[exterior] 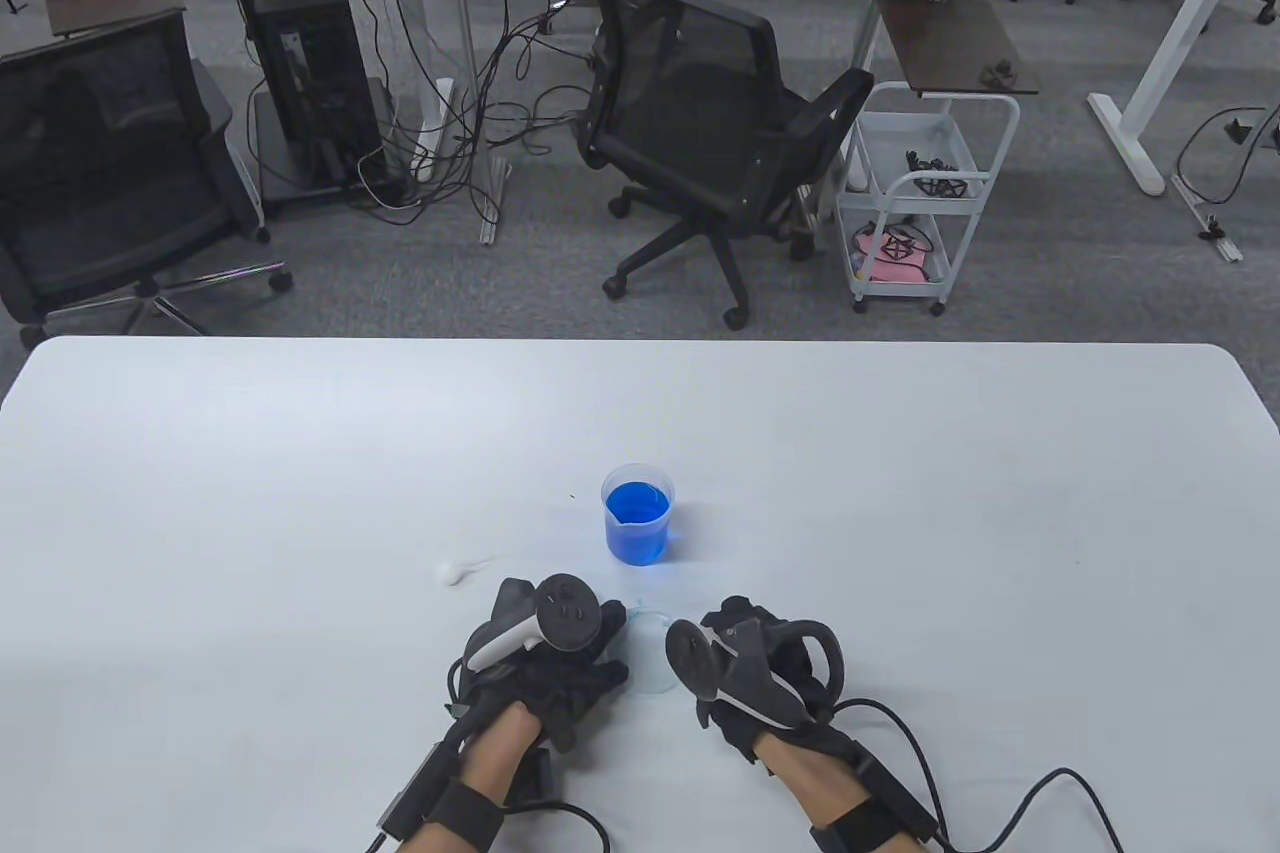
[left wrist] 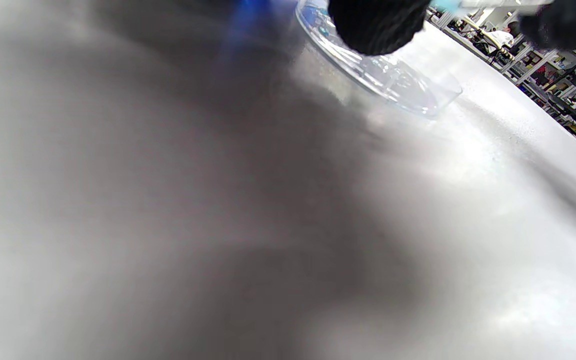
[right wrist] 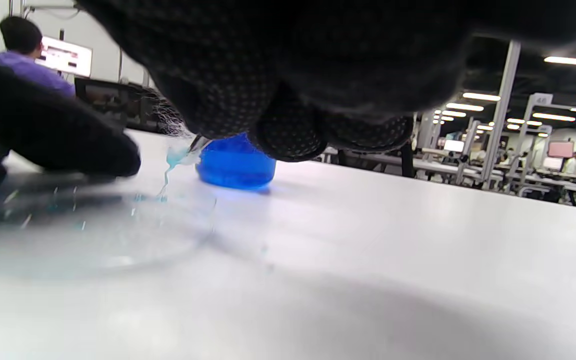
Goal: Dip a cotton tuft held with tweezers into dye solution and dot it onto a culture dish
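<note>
Your right hand (exterior: 760, 683) pinches tweezers, blue cotton tuft (right wrist: 175, 157) touching the dish (exterior: 652, 655); left hand (exterior: 545, 658) steadies its rim, grip unclear. Dab lightly.

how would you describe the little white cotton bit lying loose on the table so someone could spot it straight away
On the white table, find the clear beaker of blue dye near the middle. The spare cotton tuft lies on the bare tabletop to the beaker's left and nearer the person, just beyond the left hand. It is a small white wisp, almost table-coloured, and nothing touches it.
</note>
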### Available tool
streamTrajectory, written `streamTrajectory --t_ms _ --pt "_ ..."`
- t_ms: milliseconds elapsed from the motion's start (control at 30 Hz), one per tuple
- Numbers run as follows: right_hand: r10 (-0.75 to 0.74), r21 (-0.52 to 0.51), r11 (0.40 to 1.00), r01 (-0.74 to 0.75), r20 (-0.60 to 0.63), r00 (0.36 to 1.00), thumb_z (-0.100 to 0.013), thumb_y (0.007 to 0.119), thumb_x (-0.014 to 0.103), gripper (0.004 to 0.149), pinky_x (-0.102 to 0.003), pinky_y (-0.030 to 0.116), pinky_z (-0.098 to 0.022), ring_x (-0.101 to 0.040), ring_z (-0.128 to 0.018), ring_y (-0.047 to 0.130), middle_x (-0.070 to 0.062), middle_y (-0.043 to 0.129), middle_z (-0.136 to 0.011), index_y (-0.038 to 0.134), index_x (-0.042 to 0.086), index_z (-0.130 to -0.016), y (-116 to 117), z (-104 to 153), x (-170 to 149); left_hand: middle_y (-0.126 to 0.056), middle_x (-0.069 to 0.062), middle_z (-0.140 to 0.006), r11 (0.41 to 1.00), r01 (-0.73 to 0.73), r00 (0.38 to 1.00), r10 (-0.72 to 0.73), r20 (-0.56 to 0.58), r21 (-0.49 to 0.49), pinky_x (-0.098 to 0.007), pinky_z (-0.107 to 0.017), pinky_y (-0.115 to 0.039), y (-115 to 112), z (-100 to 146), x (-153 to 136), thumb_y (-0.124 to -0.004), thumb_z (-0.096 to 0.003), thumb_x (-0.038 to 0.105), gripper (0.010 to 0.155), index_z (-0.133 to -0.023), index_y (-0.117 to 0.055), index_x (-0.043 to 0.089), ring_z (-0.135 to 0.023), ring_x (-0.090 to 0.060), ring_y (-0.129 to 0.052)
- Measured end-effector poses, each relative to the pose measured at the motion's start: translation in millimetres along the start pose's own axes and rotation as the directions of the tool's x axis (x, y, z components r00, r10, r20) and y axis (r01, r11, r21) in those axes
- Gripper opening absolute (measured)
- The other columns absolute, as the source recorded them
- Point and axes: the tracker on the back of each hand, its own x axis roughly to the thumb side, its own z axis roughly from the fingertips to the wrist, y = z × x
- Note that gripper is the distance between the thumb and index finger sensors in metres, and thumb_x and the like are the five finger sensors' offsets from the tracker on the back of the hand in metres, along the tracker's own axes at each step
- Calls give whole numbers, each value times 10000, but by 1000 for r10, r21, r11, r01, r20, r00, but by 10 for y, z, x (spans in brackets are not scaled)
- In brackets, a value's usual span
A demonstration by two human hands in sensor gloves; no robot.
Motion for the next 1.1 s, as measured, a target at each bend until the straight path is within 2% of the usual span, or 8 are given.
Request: streamTrajectory --t_ms 167,267,633,867,1100 --pt "39 45 998 -41 27 999 -261 920 281 401 -307 877 -43 -157 -182 970 -243 1019 -552 1068 -3 -502 153 -16 80 -98 -237 -1227 1000 0 1000 0 -1 0 -776 -646 -123 4 -1 -3 -644 -625 427 700 -1162 -237 238 -1043 -550 -79" --pt "33 48 998 -34 27 999 -262 919 281 403 -307 877 -44 -157 -182 970 -242 1019 -552 1067 -5 -503 155 -21 89 -99 -236 -1228 1000 0 1000 0 -1 0 -777 -646 -122 4 -1 -3 -643 -625 428 701 -1163 -236 237 -1044 -549 -78" --pt "-34 -32 999 34 25 999 -263 919 283 405 -306 876 -43 -157 -182 969 -245 1016 -555 1067 -7 -504 -153 149 37 -97 -235 -1228 1000 -1 1000 1 -6 -1 -776 -646 -122 5 -2 0 -643 -625 428 701 -1163 -235 238 -1044 -549 -78" --pt "29 49 998 -33 68 997 -264 918 282 404 -306 876 -44 -157 -184 969 -245 1016 -555 1066 -7 -505 80 120 171 -95 -234 -1227 1000 -2 1000 2 -5 -2 -776 -647 -122 14 -4 -7 -643 -625 428 701 -1162 -235 240 -1044 -549 -77" --pt "18 28 999 -20 66 998 -262 918 283 405 -306 876 -43 -156 -183 969 -244 1016 -554 1067 -6 -503 49 124 159 -96 -234 -1228 1000 -1 1000 1 -7 -3 -776 -647 -123 19 -7 -10 -643 -625 427 700 -1163 -235 239 -1044 -549 -79"
